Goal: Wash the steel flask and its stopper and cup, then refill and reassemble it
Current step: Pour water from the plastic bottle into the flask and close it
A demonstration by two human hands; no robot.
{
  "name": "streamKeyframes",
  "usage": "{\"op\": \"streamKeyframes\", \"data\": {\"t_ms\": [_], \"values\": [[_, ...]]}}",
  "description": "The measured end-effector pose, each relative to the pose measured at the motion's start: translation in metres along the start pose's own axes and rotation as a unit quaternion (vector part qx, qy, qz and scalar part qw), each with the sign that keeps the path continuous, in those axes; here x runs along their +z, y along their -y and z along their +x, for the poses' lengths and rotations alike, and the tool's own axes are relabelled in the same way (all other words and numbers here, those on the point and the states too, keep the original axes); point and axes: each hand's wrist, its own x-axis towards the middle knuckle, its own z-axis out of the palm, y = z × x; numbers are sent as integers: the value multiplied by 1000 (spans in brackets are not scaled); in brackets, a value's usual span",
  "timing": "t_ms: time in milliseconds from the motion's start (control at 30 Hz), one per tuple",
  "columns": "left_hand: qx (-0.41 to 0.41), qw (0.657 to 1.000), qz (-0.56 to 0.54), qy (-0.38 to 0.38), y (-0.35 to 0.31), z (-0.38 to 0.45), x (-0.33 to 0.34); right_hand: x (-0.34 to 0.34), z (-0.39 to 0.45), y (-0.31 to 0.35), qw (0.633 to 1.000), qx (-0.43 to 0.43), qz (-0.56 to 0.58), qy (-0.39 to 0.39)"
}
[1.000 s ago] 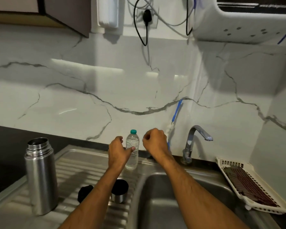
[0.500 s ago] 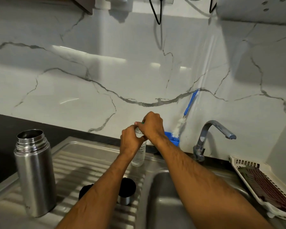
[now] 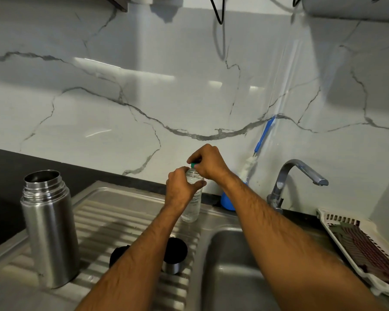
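We're in a home kitchen: a steel sink (image 3: 240, 261) with ribbed drainboard (image 3: 126, 223), a curved tap (image 3: 294, 176), marble-veined backsplash (image 3: 144, 97), and a plastic dish rack (image 3: 357, 241) beside the basin.

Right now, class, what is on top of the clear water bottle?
A green cap sits on the water bottle; only its edge shows. The right hand pinches it and covers the rest, while the left hand grips the bottle's upper part.
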Motion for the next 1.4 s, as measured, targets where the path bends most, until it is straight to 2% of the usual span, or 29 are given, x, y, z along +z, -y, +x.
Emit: {"op": "streamKeyframes", "data": {"t_ms": [100,267,367,500,667,800,933,1133,1400], "values": [[-9,1000,-5,3,0,0,3,-6,4,-1,1000,17,14,19],[-9,1000,-15,-6,0,0,4,-8,4,0,999,36,-16,-24],[-9,1000,-16,-4,0,1,4,-8,4,3,998,35,-45,-23],[-8,1000,-8,-6,2,2,4,-8,3,4,999,33,-21,-22],[-10,1000,-1,-10,5,2,4,-18,4,-3,992,42,66,-103],[-9,1000,-5,-12,5,2,5,-9,-8,-30,981,108,76,-142],[-6,1000,-5,-16,7,1,7,22,-33,-64,981,162,45,-92],[-3,1000,-9,-16,8,1,8,76,-65,-91,982,190,15,-15],[-1,1000,-1,-12,11,3,8,94,-71,-99,985,175,6,7]]}}
